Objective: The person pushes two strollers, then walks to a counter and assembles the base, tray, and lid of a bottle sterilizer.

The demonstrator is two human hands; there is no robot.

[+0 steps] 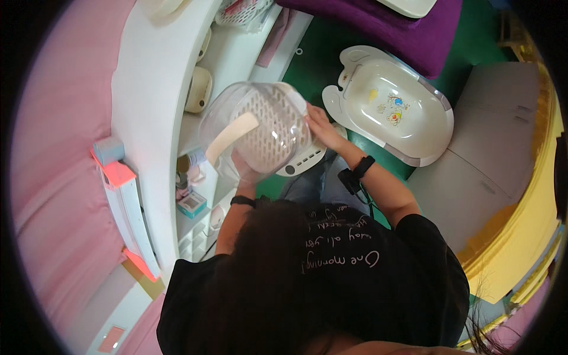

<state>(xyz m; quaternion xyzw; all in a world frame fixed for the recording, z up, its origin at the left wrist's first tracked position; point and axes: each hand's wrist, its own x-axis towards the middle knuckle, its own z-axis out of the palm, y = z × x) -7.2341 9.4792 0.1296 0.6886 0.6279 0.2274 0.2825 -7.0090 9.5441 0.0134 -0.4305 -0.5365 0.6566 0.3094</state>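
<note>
I hold a clear-domed box (228,103) with a cream handle (234,137) and a white perforated rack showing through it. My left hand (245,168) grips its near left side, its fingers partly hidden behind the clear plastic. On the opposite side, my right hand (322,127) presses its fingers along the pale rim. Just below the box shows a white base (306,161) with a row of dark marks and a round dark spot. How box and base are joined cannot be seen.
White shelves (148,77) stand close on my left, holding a cream appliance (199,90) and a small teal box (192,204). A cream baby bathtub (376,139) lies on the green floor to the right. Beyond it are grey cabinets (482,160) and a purple cloth (435,44).
</note>
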